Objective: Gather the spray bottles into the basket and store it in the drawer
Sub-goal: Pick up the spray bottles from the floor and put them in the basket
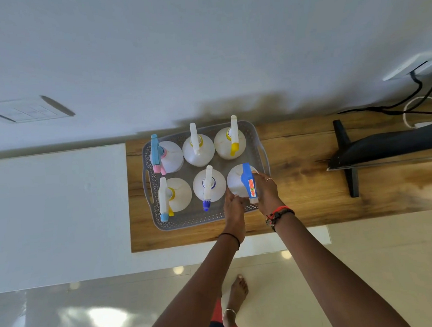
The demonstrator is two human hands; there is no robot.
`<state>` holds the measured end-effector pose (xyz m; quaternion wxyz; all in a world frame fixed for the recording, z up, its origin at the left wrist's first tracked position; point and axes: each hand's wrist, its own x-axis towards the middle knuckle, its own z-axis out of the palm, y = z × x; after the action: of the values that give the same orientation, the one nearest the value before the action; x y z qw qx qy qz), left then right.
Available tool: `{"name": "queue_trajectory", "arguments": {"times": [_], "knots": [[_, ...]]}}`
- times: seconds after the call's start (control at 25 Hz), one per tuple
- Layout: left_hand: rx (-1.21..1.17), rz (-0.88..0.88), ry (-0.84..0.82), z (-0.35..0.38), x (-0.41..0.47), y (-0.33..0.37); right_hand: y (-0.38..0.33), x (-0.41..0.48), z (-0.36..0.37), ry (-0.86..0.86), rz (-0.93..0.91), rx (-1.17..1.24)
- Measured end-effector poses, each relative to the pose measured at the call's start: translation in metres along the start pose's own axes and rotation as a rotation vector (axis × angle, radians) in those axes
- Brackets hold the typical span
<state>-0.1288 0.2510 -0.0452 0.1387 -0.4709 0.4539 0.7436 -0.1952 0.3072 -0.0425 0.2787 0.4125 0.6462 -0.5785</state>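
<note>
Looking straight down: grey perforated basket (188, 222) sits on the wood surface (299, 183), six spray bottles upright inside in two rows of three; far row: light-blue/pink trigger bottle (171, 156), white trigger bottle (199, 150), white/yellow trigger bottle (230, 142); near row: white/yellow trigger bottle with light-blue nozzle (179, 193), white trigger bottle with blue nozzle (208, 186), blue trigger bottle (237, 181) in the near-right corner; both arms reach forward from the bottom edge, converging on that corner bottle; left hand (234, 207) comes in over the basket's near rim, wrist straight, thin dark band on it, fingers (229, 195) pressed against the bottle's near-left side, mostly hidden behind the hand, so cannot tell if they are curled or flat; right hand (264, 190) is on the bottle's right side, fingers (258, 177) curved around the body just beside the blue trigger head, ring on one finger, red and dark bracelets at the wrist; bottle is gripped between the two hands, standing within the basket walls; black monitor stand (346, 155) well apart to the right on the same surface, cables (413, 105) behind it; bare foot (237, 296) on the glossy floor (67, 319) below.
</note>
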Motion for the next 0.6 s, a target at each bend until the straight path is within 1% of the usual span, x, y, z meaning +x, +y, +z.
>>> {"name": "queue_trajectory", "arguments": {"times": [0.16, 0.36, 0.48, 0.6], "knots": [[-0.064, -0.012, -0.012, 0.002, 0.002, 0.003, -0.003, 0.005, 0.003, -0.023, 0.023, 0.015], [-0.103, -0.032, 0.024, 0.005, 0.005, 0.005, -0.008, 0.006, 0.007, -0.037, 0.023, 0.010], [-0.082, -0.042, 0.053, 0.006, 0.007, 0.009, -0.011, 0.006, 0.007, -0.061, 0.030, -0.044], [-0.002, -0.027, 0.064, 0.006, 0.006, 0.010, -0.010, 0.004, 0.004, -0.065, 0.060, -0.006]]}}
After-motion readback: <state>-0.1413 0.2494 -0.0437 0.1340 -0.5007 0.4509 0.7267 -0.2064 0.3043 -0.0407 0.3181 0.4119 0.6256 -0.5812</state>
